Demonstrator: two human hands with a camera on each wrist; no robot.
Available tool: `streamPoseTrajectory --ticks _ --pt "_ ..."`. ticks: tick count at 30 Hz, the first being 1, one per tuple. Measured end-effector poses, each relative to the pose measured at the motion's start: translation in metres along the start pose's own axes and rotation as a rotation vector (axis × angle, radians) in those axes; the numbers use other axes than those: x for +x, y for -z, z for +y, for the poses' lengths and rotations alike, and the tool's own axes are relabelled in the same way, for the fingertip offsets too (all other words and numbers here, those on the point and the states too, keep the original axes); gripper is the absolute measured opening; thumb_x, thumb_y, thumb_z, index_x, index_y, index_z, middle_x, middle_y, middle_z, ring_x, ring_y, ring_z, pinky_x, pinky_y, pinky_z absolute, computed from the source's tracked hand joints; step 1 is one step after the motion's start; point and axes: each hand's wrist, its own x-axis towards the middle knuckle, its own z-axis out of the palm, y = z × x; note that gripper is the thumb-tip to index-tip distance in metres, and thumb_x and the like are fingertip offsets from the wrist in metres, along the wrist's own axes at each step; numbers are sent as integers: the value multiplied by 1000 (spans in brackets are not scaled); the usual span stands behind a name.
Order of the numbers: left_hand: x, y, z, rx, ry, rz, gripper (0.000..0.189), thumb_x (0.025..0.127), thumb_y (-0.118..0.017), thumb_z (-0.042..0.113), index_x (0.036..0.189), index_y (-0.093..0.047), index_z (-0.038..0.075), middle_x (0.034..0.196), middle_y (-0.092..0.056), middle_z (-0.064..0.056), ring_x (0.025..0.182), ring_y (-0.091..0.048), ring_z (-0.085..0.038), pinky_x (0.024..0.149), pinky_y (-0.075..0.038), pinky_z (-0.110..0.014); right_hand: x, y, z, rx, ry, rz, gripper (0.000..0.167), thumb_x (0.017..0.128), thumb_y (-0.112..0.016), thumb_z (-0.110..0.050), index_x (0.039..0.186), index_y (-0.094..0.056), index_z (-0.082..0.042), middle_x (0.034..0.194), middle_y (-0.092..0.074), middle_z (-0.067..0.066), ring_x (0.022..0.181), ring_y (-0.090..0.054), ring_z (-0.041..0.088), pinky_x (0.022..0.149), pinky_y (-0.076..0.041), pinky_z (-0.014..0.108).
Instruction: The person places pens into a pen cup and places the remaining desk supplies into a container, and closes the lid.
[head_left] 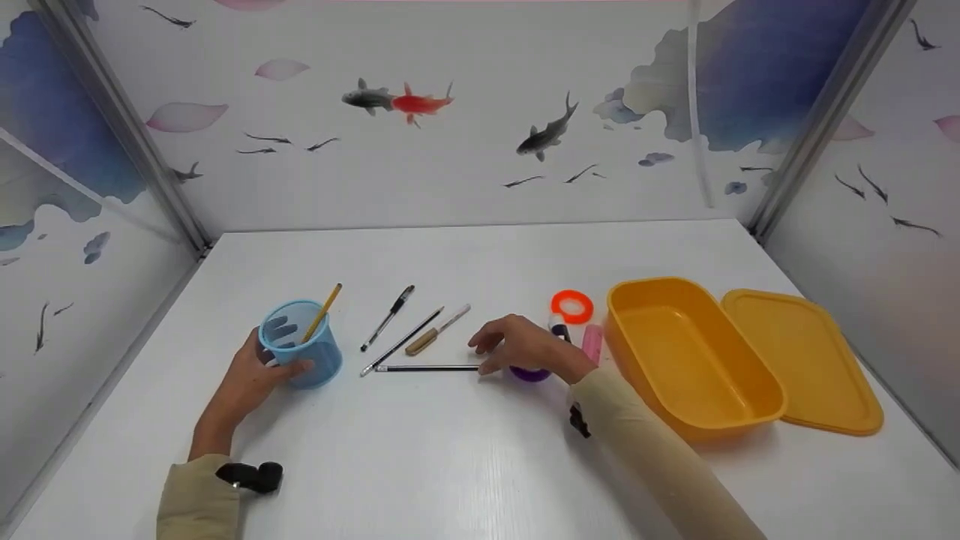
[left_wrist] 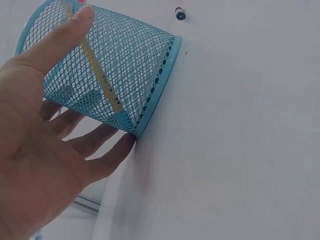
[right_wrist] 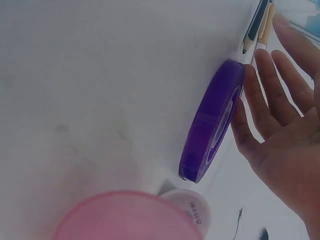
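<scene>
My left hand [head_left: 251,379] grips a light blue mesh pen cup [head_left: 322,360] around its side, thumb toward the front. In the left wrist view, the cup [left_wrist: 135,60] is tilted and a yellow pencil [left_wrist: 97,70] leans inside it. My right hand [head_left: 517,349] hovers with loosely bent, spread fingers at one end of a dark pencil [head_left: 431,368]. Below that hand is a purple tape roll [head_left: 529,373], partly hidden. The right wrist view has the purple roll [right_wrist: 212,122] close beside the fingers, with the pencil tip [right_wrist: 247,46] just beyond.
Between the hands lie a black-capped pen [head_left: 388,317], another dark pencil [head_left: 403,341] and a gold-capped pen [head_left: 424,342]. Right of them are an orange ring [head_left: 572,307], a pink cylinder [head_left: 592,343] and a white-and-dark tube [head_left: 559,328]. A yellow box [head_left: 694,352] stands beside its lid [head_left: 817,360].
</scene>
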Motion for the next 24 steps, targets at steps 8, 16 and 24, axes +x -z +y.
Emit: streamPoseTrajectory --ticks 8,16,24 --pt "-1 0 1 -3 0 -5 107 86 -78 38 158 -8 1 163 -22 -26 150 -23 -50 119 -30 -62 7 -2 2 -66 -20 -23 34 80 -85 -20 112 -75 -20 102 -69 -5 98 -61 15 97 -54 34" --pt "-1 0 1 -14 -4 -6 107 86 -78 38 159 -8 2 163 -23 -26 150 -23 -50 119 -30 -62 8 -3 3 -62 -3 -24 27 80 -85 -19 105 -77 -22 98 -69 -4 94 -61 14 94 -55 33" --pt "-1 -1 0 -10 -9 -2 106 86 -78 37 158 -9 1 162 -24 -27 150 -23 -51 118 -30 -63 10 -1 8 -59 34 -30 16 84 -82 -19 99 -78 -21 86 -69 -5 84 -59 12 85 -53 28"
